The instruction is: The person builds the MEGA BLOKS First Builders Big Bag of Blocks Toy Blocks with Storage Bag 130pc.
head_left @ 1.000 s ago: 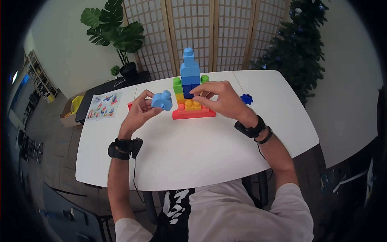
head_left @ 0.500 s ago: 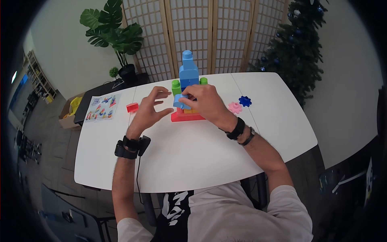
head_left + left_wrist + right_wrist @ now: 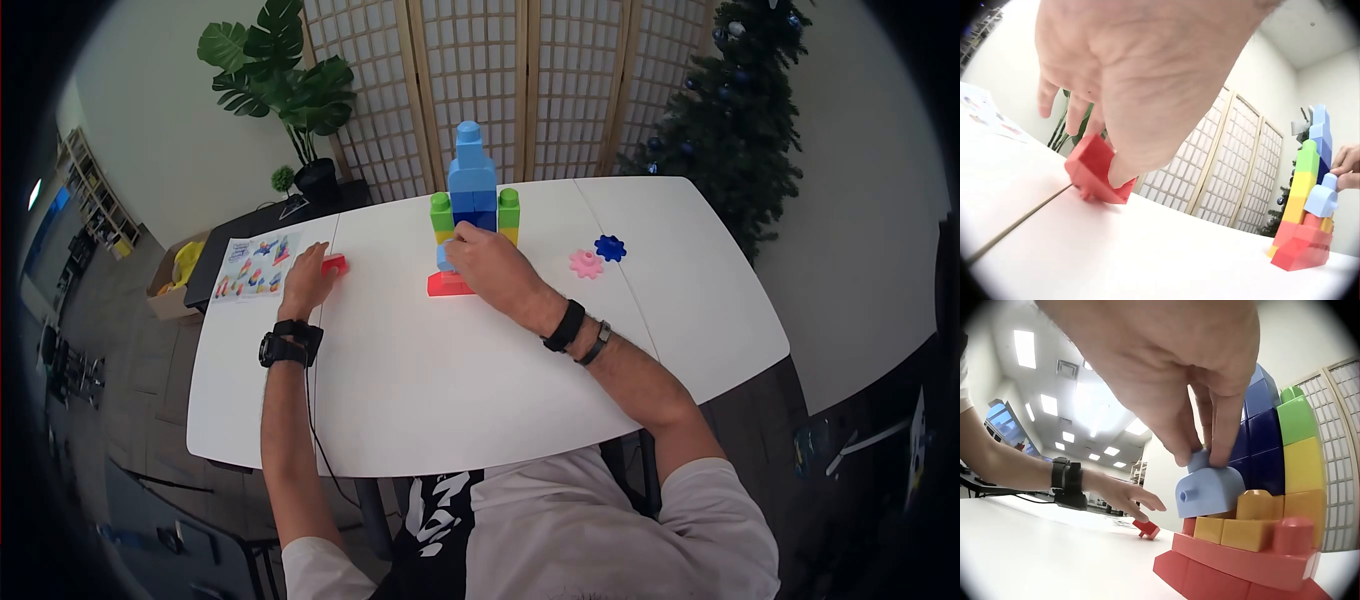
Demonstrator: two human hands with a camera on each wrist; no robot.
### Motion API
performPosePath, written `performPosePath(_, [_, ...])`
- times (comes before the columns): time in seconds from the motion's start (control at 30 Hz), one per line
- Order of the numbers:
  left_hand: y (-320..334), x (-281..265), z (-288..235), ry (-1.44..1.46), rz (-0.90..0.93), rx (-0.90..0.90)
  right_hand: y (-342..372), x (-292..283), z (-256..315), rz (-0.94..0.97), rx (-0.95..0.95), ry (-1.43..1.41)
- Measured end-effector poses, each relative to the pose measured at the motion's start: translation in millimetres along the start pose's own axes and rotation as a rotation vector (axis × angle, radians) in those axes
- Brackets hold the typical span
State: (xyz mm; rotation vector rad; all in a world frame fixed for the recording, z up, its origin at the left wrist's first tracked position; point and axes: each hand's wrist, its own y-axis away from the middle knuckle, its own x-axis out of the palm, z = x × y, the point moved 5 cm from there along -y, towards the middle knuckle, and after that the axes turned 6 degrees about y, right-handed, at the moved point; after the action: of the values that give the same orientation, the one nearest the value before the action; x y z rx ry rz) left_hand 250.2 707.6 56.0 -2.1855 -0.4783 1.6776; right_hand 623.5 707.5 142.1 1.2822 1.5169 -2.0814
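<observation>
My right hand (image 3: 498, 268) pinches a light blue toy block (image 3: 1210, 490) by its round stud. This rounded block sits low at the front left of a block tower (image 3: 472, 180), over the red base (image 3: 1229, 550). Dark blue, yellow, orange and green blocks make up the tower around it. On the left side of the table, my left hand (image 3: 308, 284) is at a small red block (image 3: 1099, 167). Its thumb overlaps the block's near side in the left wrist view, with loosely extended fingers beyond it.
Pink (image 3: 586, 264) and dark blue (image 3: 610, 248) gear-shaped pieces lie on the white table (image 3: 480, 400) right of the tower. A printed picture sheet (image 3: 250, 270) lies at the left edge. Behind the table stand a folding screen (image 3: 575, 90) and a potted plant (image 3: 300, 90).
The light blue block passed from my left hand to my right, which brought it to the tower's front left. My left hand then moved left to the red block. The pink gear came into view.
</observation>
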Motion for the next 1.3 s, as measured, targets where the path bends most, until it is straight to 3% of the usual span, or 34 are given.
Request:
performPosePath(0.13, [3.6,-2.5,-5.7,0.051,0.163,-0.203,1.2,4.9,-3.0,0.007,0.049,0.028])
performPosePath(0.23, [3.9,-6.2,-6.4,0.081,0.119,-0.191,4.1,13.4,-12.3,0.013,0.131,0.038])
performPosePath(0.37, [7.5,-12.2,-8.4,0.107,0.149,-0.146,6.6,10.7,-16.7,-0.003,0.085,-0.014])
performPosePath(0.57, [-3.1,-41.8,-31.7,0.258,0.101,-0.140,8.4,-14.8,-26.2,0.004,0.131,-0.307])
performPosePath(0.63, [-1.7,-57.6,-59.6,0.588,0.056,-0.053,12.9,-20.3,-21.6,0.046,0.228,-0.358])
performPosePath(0.67, [0.1,-68.1,-77.9,0.589,0.055,-0.057,12.3,-23.5,-17.0,0.049,0.226,-0.360])
performPosePath(0.73, [4.0,-81.8,-122.2,1.164,0.214,-0.166,11.4,-28.1,-9.7,0.009,0.298,-0.545])
performPosePath(0.77, [5.4,-87.3,-137.9,1.164,0.213,-0.176,10.0,-28.6,-4.9,0.015,0.297,-0.551])
performPosePath(0.83, [7.0,-90.2,-171.4,1.448,0.295,-0.086,7.2,-34.3,3.0,-0.101,0.297,-0.721])
performPosePath(0.87, [8.5,-84.5,-178.6,1.450,0.297,-0.087,5.0,-36.1,9.0,-0.100,0.300,-0.721])
performPosePath(0.93, [11.9,-75.6,-195.5,1.405,0.297,0.016,3.5,-35.7,12.0,-0.161,0.452,-1.061])
performPosePath(1.03, [18.7,-77.2,-233.8,1.379,0.296,0.130,-2.2,-44.3,8.8,-0.323,0.370,-1.156])
performPosePath(1.1, [18.1,-77.7,-246.4,1.425,0.269,0.164,-3.1,-54.5,1.5,-0.306,0.385,-1.192])
performPosePath(1.2, [11.9,-85.0,-254.9,1.196,0.191,0.301,-3.9,-77.9,-6.4,-0.308,0.416,-1.229])
performPosePath(1.27, [7.4,-89.7,-252.3,0.910,0.117,0.242,-2.2,-100.9,-12.7,-0.374,0.323,-0.755])
performPosePath(1.3, [5.7,-83.8,-247.4,0.909,0.113,0.241,0.0,-107.1,-16.8,-0.368,0.303,-0.558])
